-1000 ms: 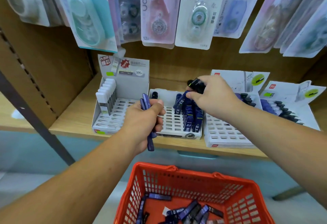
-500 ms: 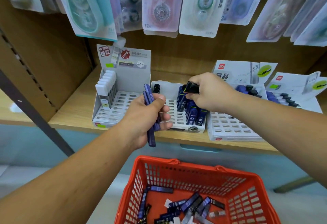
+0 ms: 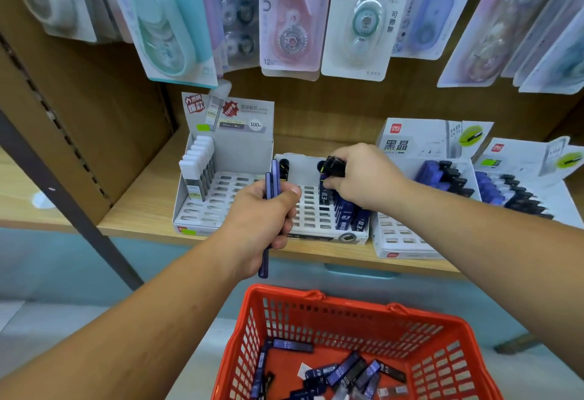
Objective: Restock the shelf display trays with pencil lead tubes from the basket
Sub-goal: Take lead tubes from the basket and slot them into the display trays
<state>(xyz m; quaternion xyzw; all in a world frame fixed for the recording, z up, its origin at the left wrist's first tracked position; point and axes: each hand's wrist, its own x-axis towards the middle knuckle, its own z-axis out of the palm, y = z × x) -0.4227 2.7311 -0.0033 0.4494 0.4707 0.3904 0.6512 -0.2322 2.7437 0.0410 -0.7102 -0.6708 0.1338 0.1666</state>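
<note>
Head view: my right grip (image 3: 366,178) pinches one black-capped tube (image 3: 333,166), long axis near upright, above the middle tray (image 3: 308,207); free slots at its 8 o'clock, right nearer. Left grip (image 3: 264,219) clasps spare tubes (image 3: 274,175), upright. Basket (image 3: 347,301), 6 o'clock, holds more.

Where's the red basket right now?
Bottom centre of the head view: the basket sits below the shelf, nearest the left hand, with loose tubes inside.
</note>
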